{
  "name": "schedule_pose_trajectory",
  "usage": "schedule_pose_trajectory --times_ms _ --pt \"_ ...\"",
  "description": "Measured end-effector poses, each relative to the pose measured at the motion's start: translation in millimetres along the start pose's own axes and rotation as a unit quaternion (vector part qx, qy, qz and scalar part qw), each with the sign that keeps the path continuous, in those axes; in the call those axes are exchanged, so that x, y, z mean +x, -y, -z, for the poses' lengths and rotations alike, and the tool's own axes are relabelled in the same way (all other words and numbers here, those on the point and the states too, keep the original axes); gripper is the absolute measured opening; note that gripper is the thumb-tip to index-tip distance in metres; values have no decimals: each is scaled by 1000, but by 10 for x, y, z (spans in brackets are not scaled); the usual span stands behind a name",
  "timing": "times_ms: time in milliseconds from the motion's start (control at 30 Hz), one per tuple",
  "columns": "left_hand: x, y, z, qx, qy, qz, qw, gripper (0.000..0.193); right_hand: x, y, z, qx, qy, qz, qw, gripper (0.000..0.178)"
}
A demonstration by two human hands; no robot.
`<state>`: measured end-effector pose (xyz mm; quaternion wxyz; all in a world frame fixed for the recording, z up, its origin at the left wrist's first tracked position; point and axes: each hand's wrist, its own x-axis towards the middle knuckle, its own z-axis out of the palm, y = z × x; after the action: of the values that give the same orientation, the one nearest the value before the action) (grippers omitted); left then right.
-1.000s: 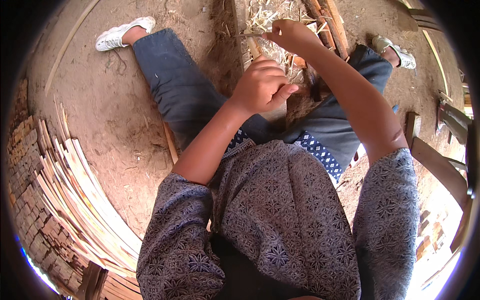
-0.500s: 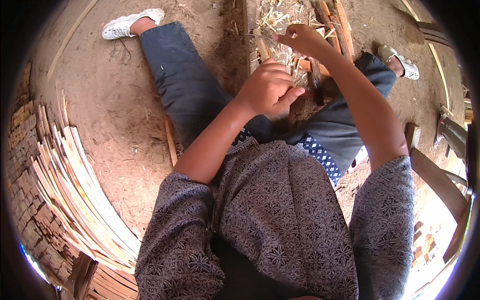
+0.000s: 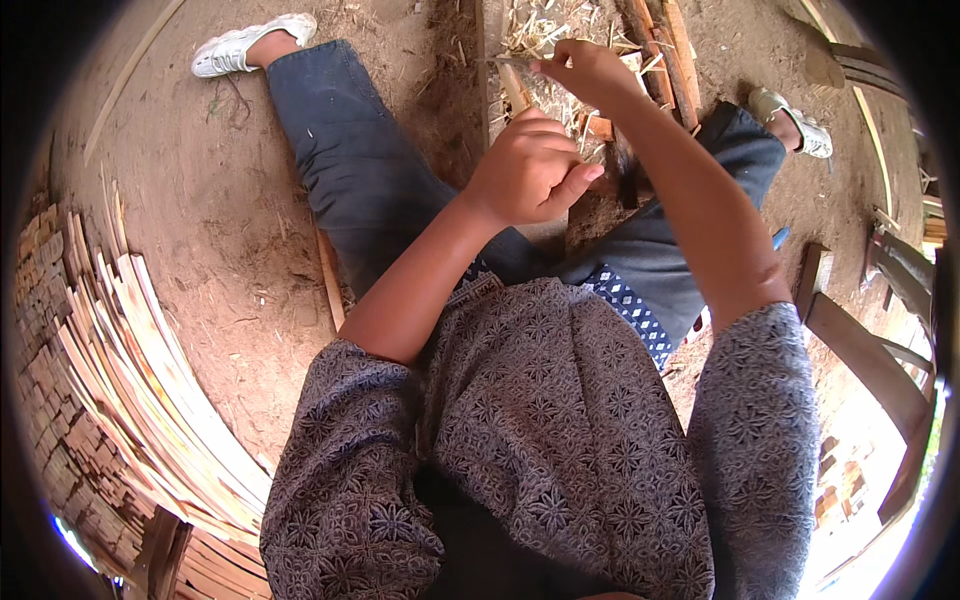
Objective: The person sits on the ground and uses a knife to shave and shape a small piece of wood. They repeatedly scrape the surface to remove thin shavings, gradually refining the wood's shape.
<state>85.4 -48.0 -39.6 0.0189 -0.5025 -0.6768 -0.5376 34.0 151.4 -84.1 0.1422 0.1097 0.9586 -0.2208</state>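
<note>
My left hand (image 3: 528, 170) is closed in a fist, thumb sticking out to the right, around the near end of a pale wood stick (image 3: 515, 90). The stick points away from me over a wooden bench (image 3: 492, 85) between my legs. Just beyond, my right hand (image 3: 590, 75) pinches a knife whose thin blade (image 3: 512, 60) reaches left across the stick's far part. The fingers hide the knife's handle, and my left fist covers the stick's near end.
Pale shavings (image 3: 535, 35) litter the bench. Reddish wood pieces (image 3: 665, 60) lie to its right. Long wood strips (image 3: 165, 390) are piled at the left beside stacked wood (image 3: 60, 400). A curved dark wooden frame (image 3: 870, 365) stands at the right.
My right hand has shifted slightly away and to the left, and the blade now shows across the stick. My left fist keeps its grip. The whole view has moved a little.
</note>
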Motion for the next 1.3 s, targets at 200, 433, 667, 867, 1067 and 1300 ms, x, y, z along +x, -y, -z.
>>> schedule_pose_trajectory --times_ms 200,433,667,867,1067,1300 --pt "-7 8 48 -9 23 0 1000 42 67 121 83 26 76 -79 994 56" --pt "1 57 119 7 112 -15 994 45 -288 -35 377 49 86 17 995 61" --pt "50 42 64 18 117 -29 993 45 -156 58 119 30 31 1 999 60" --pt "8 10 40 35 121 -26 992 44 208 157 -94 52 61 -47 996 59" --pt "-98 63 27 44 152 -19 987 51 -77 -164 223 109 99 -81 986 58" --pt "-16 71 43 72 208 -36 975 48 -380 -95 266 72 97 -6 993 62"
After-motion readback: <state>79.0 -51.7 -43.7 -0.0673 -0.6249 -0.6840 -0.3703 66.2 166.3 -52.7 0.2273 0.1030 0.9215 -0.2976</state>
